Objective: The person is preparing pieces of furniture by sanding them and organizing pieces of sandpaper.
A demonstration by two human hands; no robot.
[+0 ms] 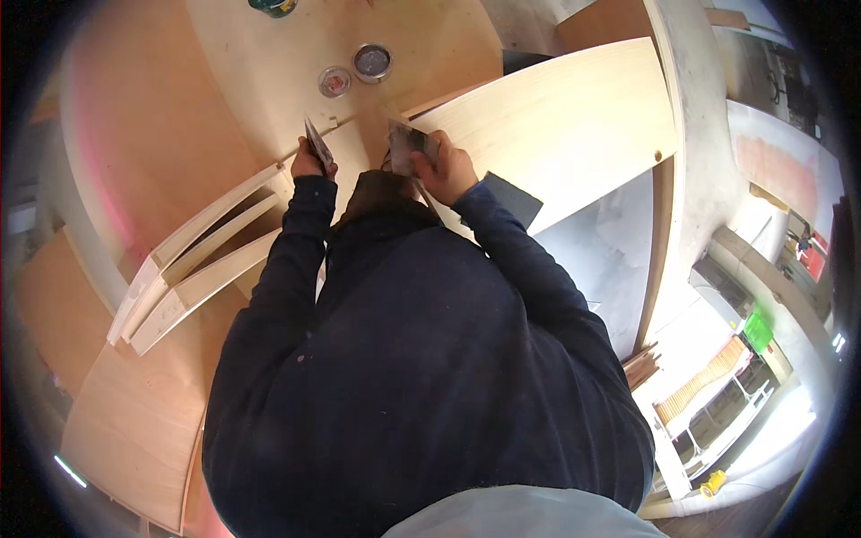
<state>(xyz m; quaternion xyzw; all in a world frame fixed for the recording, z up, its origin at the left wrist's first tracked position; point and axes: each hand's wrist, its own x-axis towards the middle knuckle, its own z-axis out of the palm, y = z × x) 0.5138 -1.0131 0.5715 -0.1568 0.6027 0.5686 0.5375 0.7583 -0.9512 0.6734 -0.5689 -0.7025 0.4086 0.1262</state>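
Note:
My left hand (307,165) is closed round a thin, flat scraper blade (317,141), which stands up edge-on from the fingers. To its right, my right hand (448,170) grips a wider, smudged grey scraper blade (404,148), thumb across its face. Both hands are above pale wooden boards, a gap between them. A brown rounded shape (386,193), partly covered by my dark clothing, lies just below the blades. Beyond the hands sit two small round tins on the wood: one tin (334,82) with reddish contents, one tin (373,62) with dark contents.
A long pale panel (574,121) extends right of my right hand. Under that wrist lies a dark flat sheet (507,202). Slatted wooden pieces (202,255) are at the left. A green container (273,5) is at the far edge; a rack (713,386) stands lower right.

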